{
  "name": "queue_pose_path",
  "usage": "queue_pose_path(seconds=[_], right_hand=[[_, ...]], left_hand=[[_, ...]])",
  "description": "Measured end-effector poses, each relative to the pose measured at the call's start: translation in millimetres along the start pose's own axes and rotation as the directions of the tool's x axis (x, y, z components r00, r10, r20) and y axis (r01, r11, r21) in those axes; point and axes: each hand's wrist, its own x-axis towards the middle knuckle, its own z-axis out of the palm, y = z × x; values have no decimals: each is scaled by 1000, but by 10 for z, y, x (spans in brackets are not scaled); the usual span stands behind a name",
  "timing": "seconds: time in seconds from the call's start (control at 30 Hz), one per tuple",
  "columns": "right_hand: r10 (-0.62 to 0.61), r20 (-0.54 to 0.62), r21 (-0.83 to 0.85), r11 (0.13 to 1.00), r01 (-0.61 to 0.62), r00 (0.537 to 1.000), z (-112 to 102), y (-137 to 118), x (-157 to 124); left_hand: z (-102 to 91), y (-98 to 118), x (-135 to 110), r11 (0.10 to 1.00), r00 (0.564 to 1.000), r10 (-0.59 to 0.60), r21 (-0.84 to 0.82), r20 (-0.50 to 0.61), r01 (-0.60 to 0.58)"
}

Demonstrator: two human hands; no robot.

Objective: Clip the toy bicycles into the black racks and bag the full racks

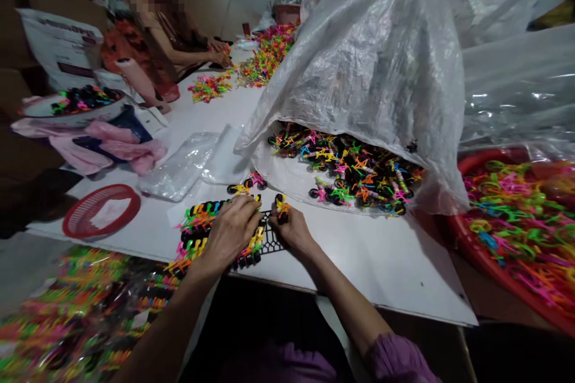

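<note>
A black plastic grid rack (pixel 273 242) lies near the front edge of the white table, with rows of small colourful toy bicycles (pixel 193 245) set in its left part. My left hand (pixel 236 224) lies over these rows, its fingers bent down at the right end; what lies under the fingertips is hidden. At the rack's right end, my right hand (pixel 290 227) pinches a yellow-orange toy bicycle (pixel 281 206) with black wheels. Two or so loose toy bicycles (pixel 247 184), yellow and pink, lie just behind the rack.
A large translucent plastic bag (pixel 359 60) opens toward me, with many toy bicycles (pixel 354 170) at its mouth. To the right stands a red tub (pixel 467 233) of colourful parts. A red basket (pixel 69 215) and flat clear bags (pixel 179 167) are left. Another person's hands (pixel 220 54) handle parts behind.
</note>
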Motion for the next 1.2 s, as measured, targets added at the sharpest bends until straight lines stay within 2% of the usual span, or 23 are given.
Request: queue_pose_path(seconds=[0.1, 0.2, 0.33, 0.43, 0.63, 0.73, 0.83, 1.1, 1.17, 1.2], right_hand=[[-76, -10, -13, 997, 76, 997, 60, 42, 43], [-155, 89, -167, 971, 169, 984, 70, 17, 57], [-152, 202, -423, 878, 226, 968, 87, -53, 20], [-139, 233, -515, 822, 243, 963, 77, -85, 19], [-158, 339, -447, 840, 307, 927, -37, -73, 120], [-172, 303, -474, 826, 305, 937, -42, -82, 120], [-168, 285, -521, 799, 300, 944, -36, -92, 91], [-116, 372, -632, 695, 343, 921, 34, -122, 175], [-87, 397, -621, 708, 337, 914, -3, -149, 209], [-77, 443, -583, 732, 352, 893, -67, -162, 223]], left_hand=[[-5, -27, 38, 996, 996, 67, -55, 62, -64], [24, -69, 31, 991, 995, 46, -127, 93, -34], [69, -99, -8, 985, 999, 24, -174, 49, -15], [102, -101, -16, 988, 1000, 19, -150, -21, -22], [143, -97, -1, 988, 998, 50, -143, -44, -56], [134, -85, -5, 990, 998, 53, -129, -44, -59], [114, -61, -5, 993, 999, 51, -110, -11, -52], [117, -66, 22, 990, 997, 82, -119, 4, -81], [130, -73, 11, 992, 996, 84, -99, -8, -84], [134, -71, -2, 992, 996, 84, -94, -10, -84]])
